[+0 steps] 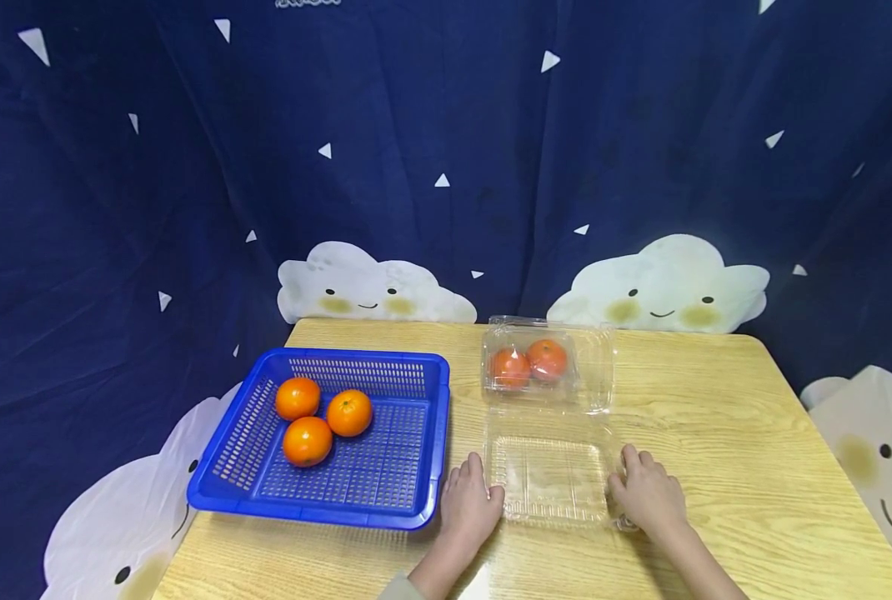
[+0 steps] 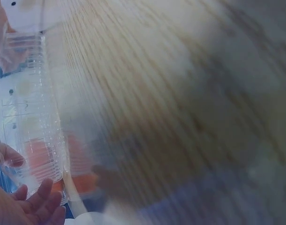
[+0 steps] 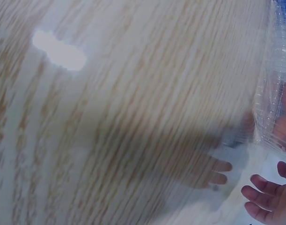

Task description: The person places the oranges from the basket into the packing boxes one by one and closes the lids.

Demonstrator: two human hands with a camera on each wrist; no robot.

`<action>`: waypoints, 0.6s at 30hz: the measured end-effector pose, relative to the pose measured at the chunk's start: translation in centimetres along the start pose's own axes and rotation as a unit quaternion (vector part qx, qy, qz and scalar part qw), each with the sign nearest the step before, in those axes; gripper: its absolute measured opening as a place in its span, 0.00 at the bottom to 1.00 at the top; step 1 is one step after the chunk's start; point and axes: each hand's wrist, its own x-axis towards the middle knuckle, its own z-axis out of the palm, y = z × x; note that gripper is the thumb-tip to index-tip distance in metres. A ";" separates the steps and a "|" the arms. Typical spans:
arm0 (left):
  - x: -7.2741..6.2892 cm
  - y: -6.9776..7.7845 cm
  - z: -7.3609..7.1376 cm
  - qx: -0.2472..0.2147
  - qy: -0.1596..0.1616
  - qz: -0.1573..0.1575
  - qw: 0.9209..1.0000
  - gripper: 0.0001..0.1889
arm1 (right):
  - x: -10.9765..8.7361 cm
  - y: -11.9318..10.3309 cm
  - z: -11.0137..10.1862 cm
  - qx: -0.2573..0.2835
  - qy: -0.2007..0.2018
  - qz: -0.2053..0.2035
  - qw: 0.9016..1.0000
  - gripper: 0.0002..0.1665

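A clear plastic clamshell box (image 1: 554, 479) lies on the table with its base uncovered. My left hand (image 1: 468, 504) is at its left edge, the thumb over the rim; in the left wrist view the fingers (image 2: 42, 201) are loosely extended beside the plastic. My right hand (image 1: 650, 492) is at the right edge, thumb toward the rim; the right wrist view shows its fingers (image 3: 264, 192) spread and relaxed. Behind lies clear packaging with two orange-red round fruits (image 1: 528, 364) seen through it. Where the front lid and that packaging overlap, I cannot tell them apart.
A blue perforated basket (image 1: 437, 442) stands at the left, close to my left hand. Inside are three oranges (image 1: 308, 442) grouped toward its left side. The wooden table (image 1: 724, 417) ends at a dark blue curtain (image 1: 416, 108) with cloud prints.
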 end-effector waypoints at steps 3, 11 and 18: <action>0.0 0.0 -0.1 0.002 0.006 0.010 1.000 0.15 | 0.0 -0.1 -0.1 -0.001 0.003 -0.001 1.000 0.15; 0.1 0.3 -0.8 0.033 0.033 0.066 0.997 0.27 | -0.1 -0.3 -0.3 -0.001 0.005 -0.003 1.000 0.18; 0.6 0.9 -2.4 0.038 0.068 0.152 0.985 0.24 | 0.0 -0.3 -0.3 0.003 0.001 -0.005 1.000 0.18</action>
